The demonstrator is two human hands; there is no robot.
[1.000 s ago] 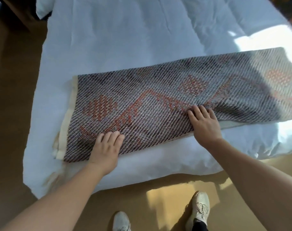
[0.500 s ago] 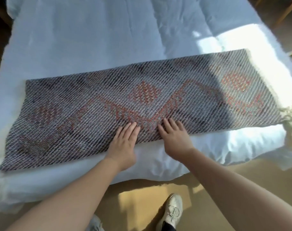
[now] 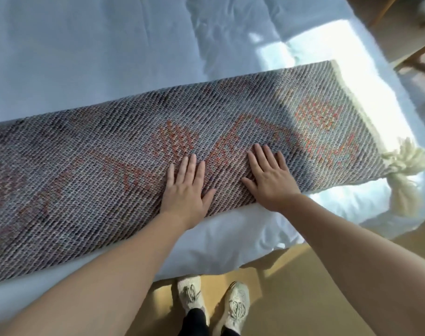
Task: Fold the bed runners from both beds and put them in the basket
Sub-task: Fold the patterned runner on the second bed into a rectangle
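The woven bed runner (image 3: 138, 170) is lying along the near edge of the white bed (image 3: 90, 57), its cream tassel (image 3: 405, 166) hanging at the right corner. The left hand (image 3: 186, 187) and right hand (image 3: 270, 180) are pressing flat on it, fingers spread wide (each grip holding nothing). Pressing unevenly could be dragging the layers askew, and the near edge might slip off the bed.

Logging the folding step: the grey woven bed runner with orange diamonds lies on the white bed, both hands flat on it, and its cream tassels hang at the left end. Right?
Not quite. The head view shows the cream tassels at the right end of the grey woven bed runner. The rest holds: left hand and right hand lie flat on it, on the white bed.
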